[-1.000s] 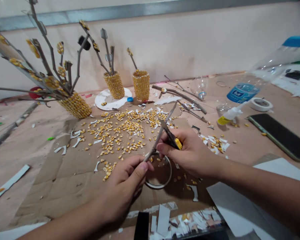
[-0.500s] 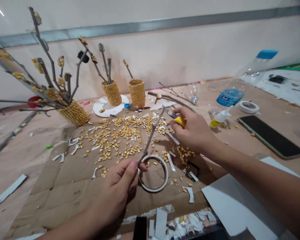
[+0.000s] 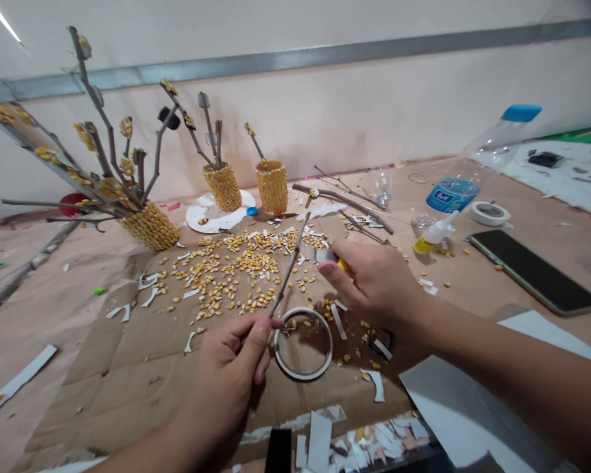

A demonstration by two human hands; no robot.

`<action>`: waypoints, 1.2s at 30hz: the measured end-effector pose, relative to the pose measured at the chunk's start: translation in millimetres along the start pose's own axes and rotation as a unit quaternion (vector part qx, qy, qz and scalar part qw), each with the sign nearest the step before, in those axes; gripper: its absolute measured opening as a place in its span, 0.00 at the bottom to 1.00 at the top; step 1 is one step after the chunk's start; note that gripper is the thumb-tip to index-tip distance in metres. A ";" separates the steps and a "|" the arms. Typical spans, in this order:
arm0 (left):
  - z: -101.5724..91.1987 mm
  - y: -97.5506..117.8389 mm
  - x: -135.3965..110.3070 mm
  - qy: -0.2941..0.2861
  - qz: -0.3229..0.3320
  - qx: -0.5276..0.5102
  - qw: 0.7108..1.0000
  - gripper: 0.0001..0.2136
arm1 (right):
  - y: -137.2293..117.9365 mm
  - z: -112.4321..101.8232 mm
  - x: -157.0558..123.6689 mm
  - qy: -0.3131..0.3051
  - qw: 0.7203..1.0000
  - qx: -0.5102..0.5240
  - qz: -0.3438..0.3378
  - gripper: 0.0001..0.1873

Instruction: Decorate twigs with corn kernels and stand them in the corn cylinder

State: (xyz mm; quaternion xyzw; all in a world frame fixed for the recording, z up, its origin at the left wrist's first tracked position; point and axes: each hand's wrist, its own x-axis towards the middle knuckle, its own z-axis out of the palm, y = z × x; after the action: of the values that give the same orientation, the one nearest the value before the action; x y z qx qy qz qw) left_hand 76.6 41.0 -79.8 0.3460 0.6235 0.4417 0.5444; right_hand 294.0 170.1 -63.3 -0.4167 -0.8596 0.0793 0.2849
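My left hand pinches the lower end of a thin bare twig that slants up and away over the cardboard. My right hand is closed on a yellow-handled utility knife, its blade pointing left and meeting the twig about midway. A ring of tape lies flat just right of my left thumb. Loose corn kernels are scattered over the brown cardboard sheet behind the twig.
Three corn-covered cups hold twigs: a tipped one at left, two upright at the back. A glue bottle, plastic bottle, tape roll and phone lie right. Paper scraps litter the near edge.
My right hand swung the knife out to the right and away from the twig, then brought it back so the blade meets the twig. My left hand kept its grip on the twig.
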 end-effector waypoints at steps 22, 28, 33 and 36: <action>-1.2 -6.5 2.6 -0.025 -0.005 0.018 1.000 0.22 | 3.9 6.7 8.3 -0.102 0.974 -0.204 -0.001 0.41; -4.4 -1.0 2.5 0.014 -0.005 0.011 1.000 0.23 | 37.1 -12.1 27.9 0.020 0.988 -0.130 0.085 0.38; -1.6 -3.0 3.6 0.025 -0.009 0.019 0.999 0.25 | 45.8 -30.5 38.2 0.126 0.985 0.000 0.120 0.31; 3.9 -2.6 7.3 0.030 0.014 0.026 0.999 0.24 | 30.9 -19.2 38.9 0.117 0.984 0.103 0.081 0.28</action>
State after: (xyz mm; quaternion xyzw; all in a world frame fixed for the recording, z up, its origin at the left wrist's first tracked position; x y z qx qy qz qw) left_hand 79.4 47.3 -84.9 0.3557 0.6456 0.4433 0.5101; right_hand 306.3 217.5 -42.6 -0.4602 -0.7706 0.1408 0.4179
